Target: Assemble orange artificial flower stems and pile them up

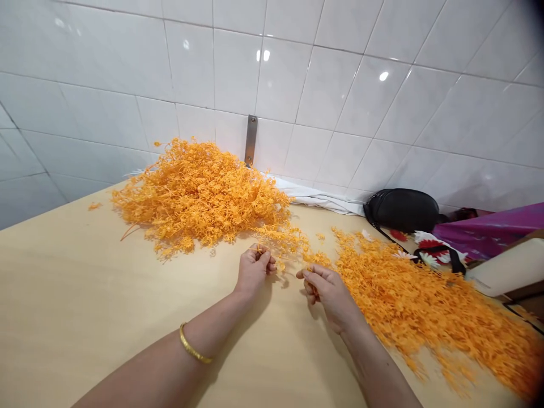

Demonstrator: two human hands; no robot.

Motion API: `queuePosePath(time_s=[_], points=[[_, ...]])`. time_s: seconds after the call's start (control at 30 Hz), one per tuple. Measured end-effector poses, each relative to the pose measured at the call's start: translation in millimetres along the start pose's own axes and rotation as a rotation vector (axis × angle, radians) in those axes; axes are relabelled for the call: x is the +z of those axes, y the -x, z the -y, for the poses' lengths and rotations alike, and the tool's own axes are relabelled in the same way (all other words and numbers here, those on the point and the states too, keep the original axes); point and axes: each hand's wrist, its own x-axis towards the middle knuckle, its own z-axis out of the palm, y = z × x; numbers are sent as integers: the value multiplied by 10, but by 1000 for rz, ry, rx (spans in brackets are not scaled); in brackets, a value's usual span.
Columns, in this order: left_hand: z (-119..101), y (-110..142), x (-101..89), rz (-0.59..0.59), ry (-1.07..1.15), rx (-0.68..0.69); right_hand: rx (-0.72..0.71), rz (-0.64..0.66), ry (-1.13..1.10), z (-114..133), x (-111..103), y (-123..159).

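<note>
My left hand (257,267) is closed in a pinch on a thin orange artificial flower sprig (283,243), whose frilly blossoms spread to the right above the fingers. Close by on the right, my right hand (323,288) is also closed, thumb against forefinger, with bits of orange sprig showing at its fingertips. Behind my left hand rises a large loose heap of orange artificial sprigs (204,195). A second, flatter pile of orange sprigs (416,300) stretches along the right side, beside my right forearm. A gold bangle circles my left wrist.
The pale wooden table (106,306) meets a white tiled wall (238,68). A metal bracket (251,140) is on the wall. White cloth (317,197) lies along the back edge. At right are a black bag (402,209), red and white flowers (429,255) and purple material (497,229).
</note>
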Motion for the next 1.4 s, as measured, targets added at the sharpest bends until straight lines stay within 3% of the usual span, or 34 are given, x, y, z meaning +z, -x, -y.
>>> queuePosePath(time_s=[0.17, 0.47, 0.6, 0.7, 0.77, 0.83, 0.97, 1.03, 1.07, 1.13, 1.27, 1.33, 1.4], points=[[3, 13, 6, 24, -26, 19, 58, 78, -22, -93, 67, -53], [26, 84, 31, 169, -139, 30, 83, 32, -91, -207, 196, -114], [49, 42, 12, 188, -219, 53, 163, 162, -183, -145, 247, 7], [71, -29, -6, 113, -199, 47, 132, 267, 21, 12, 269, 282], [93, -64, -15, 75, -192, 35, 0, 264, 258, 125, 190, 462], [121, -73, -21, 112, -223, 55, -170, 124, 516, 197, 0, 562], [156, -14, -34, 192, -281, 119, -295, -444, 1138, 161, -534, 529], [140, 39, -39, 217, -347, 134, -348, -628, 1284, 101, -681, 476], [123, 69, -38, 236, -399, 146, -384, -641, 1261, 80, -691, 455], [73, 135, -26, 284, -529, 181, -411, -500, 1048, 67, -589, 419], [-64, 266, 43, 371, -722, 242, -228, -74, 439, 107, -166, 301], [-155, 300, 82, 410, -692, 175, -230, 1, 313, 97, -4, 203], [-273, 290, 100, 420, -593, 48, -315, -27, 357, 48, 87, 117]])
